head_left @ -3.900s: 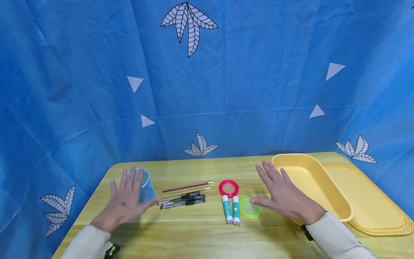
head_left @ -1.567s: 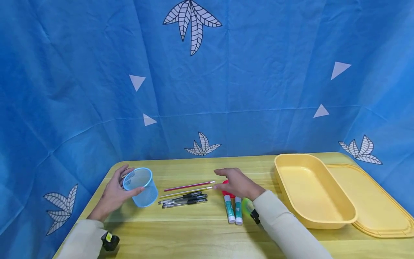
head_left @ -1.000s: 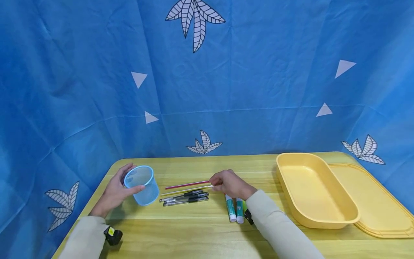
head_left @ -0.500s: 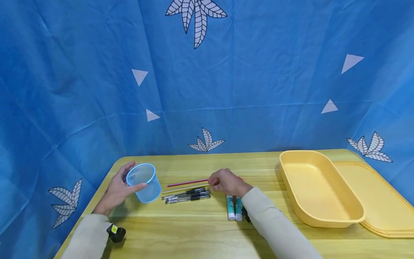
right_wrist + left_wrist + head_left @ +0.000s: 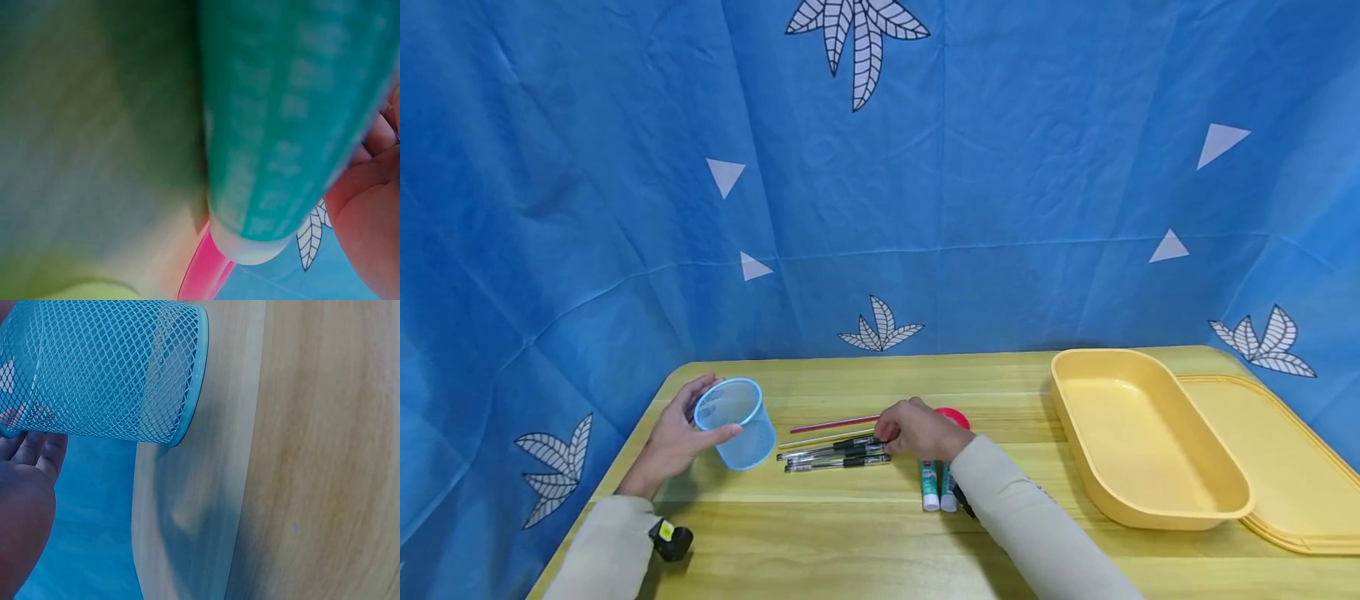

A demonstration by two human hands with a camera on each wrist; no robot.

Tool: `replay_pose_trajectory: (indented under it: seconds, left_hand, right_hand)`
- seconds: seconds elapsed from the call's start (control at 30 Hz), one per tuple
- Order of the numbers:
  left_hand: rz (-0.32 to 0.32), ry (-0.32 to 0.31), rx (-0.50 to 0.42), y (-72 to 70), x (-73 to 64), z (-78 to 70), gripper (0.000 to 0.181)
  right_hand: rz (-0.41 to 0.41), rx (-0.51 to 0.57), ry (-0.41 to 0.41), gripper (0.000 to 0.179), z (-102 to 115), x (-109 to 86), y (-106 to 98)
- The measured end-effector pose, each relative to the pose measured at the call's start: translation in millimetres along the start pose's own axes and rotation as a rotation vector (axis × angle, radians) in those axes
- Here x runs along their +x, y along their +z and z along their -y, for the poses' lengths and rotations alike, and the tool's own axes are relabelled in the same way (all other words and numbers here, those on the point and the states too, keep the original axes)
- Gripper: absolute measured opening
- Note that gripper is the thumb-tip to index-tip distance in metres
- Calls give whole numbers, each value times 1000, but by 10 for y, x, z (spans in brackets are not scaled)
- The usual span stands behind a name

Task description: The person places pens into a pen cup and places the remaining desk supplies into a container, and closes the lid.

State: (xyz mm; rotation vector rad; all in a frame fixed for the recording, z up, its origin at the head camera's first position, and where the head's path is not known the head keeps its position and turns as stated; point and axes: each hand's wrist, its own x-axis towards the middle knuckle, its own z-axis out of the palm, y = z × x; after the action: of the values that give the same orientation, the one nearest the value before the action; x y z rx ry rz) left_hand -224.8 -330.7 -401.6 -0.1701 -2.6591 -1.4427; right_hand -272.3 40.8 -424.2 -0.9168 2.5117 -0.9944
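My left hand [image 5: 673, 437] grips the light blue mesh pen cup [image 5: 747, 437], fingers behind it and thumb across its near side. The cup leans over the left of the table, its mouth facing up in the head view. In the left wrist view its mesh wall [image 5: 106, 369] fills the upper left. My right hand [image 5: 917, 429] has curled fingers right at the cap ends of several black-capped clear pens [image 5: 838, 462]; I cannot tell whether they pinch a pen. A red pencil [image 5: 827, 425] and a yellow pencil [image 5: 820, 439] lie behind the pens, their right ends hidden by the hand.
Two green-and-white glue sticks [image 5: 929, 487] lie under my right wrist, one large in the right wrist view. A red tape roll [image 5: 955, 417] is partly hidden behind the hand. A yellow bin [image 5: 1150, 467] and its lid [image 5: 1292, 458] are at the right. A blue curtain [image 5: 1000, 167] hangs behind.
My hands were spread flat above the table; the left then took hold of the pen cup. The right came left to the pencils' ends, curled, and has just shifted toward the pens.
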Motion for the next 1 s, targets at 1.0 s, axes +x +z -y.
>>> replay_pose_trajectory:
  seconds: [1.0]
  left_hand:
    - [-3,4,-19,8,4,26,94]
  right_hand:
    - [-117,228,-83,11,254,-6,-386]
